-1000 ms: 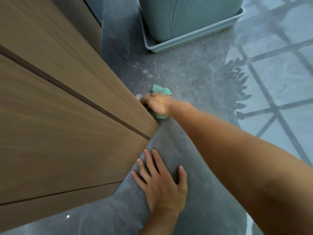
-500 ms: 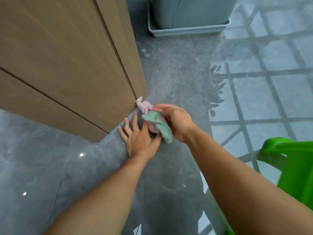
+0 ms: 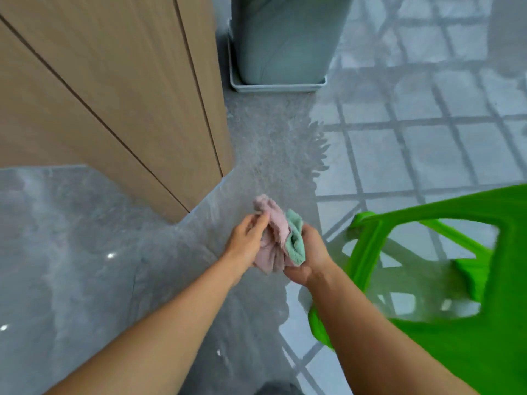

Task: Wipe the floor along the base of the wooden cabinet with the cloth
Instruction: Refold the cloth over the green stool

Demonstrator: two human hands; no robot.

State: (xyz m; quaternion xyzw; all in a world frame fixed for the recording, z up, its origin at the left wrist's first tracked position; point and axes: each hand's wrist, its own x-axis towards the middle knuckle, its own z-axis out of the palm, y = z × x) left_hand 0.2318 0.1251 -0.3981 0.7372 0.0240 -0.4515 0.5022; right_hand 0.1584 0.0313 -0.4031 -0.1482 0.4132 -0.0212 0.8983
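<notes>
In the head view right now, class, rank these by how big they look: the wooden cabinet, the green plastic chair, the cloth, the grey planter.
1. wooden cabinet, largest in view.
2. green plastic chair, though it sits near the camera and is cut off, so unsure against the cabinet.
3. grey planter, farther away and cut off at the top.
4. cloth, smallest, held in both hands.

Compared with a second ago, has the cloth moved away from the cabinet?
Yes. The cloth was pressed against the wooden cabinet's base; now both hands hold it off the floor, nearer the person and clear of the cabinet's corner.
</notes>
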